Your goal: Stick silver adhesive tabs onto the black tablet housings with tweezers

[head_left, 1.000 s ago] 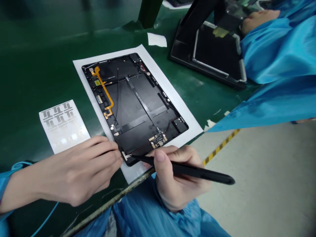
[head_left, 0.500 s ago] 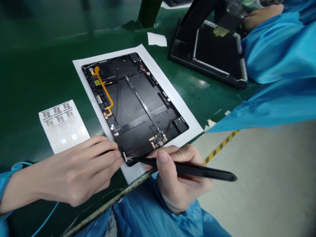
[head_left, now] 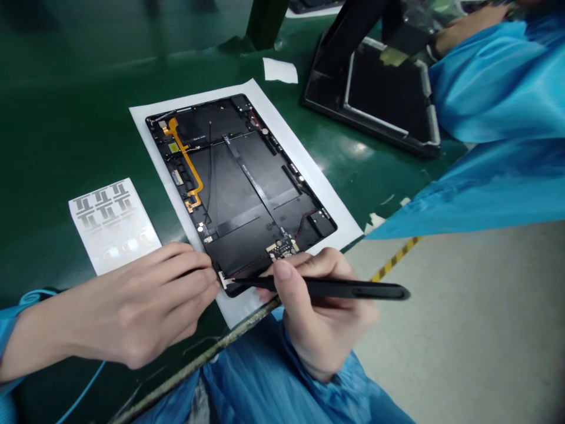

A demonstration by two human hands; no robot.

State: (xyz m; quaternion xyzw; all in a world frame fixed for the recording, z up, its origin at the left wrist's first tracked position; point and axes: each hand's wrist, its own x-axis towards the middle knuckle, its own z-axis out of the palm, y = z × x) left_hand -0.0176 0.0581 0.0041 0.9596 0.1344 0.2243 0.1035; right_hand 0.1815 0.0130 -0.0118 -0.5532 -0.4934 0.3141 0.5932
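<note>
We find the opened tablet lying on white paper, its near corner between our hands: the right hand grips black tweezers with their tip at a small white tab on that corner, while the curled left hand sits against the same edge, though we cannot tell whether it grips anything. A label sheet lies just left of the paper on the green surface, and beyond, a co-worker's hand reaches past a black frame.
</note>
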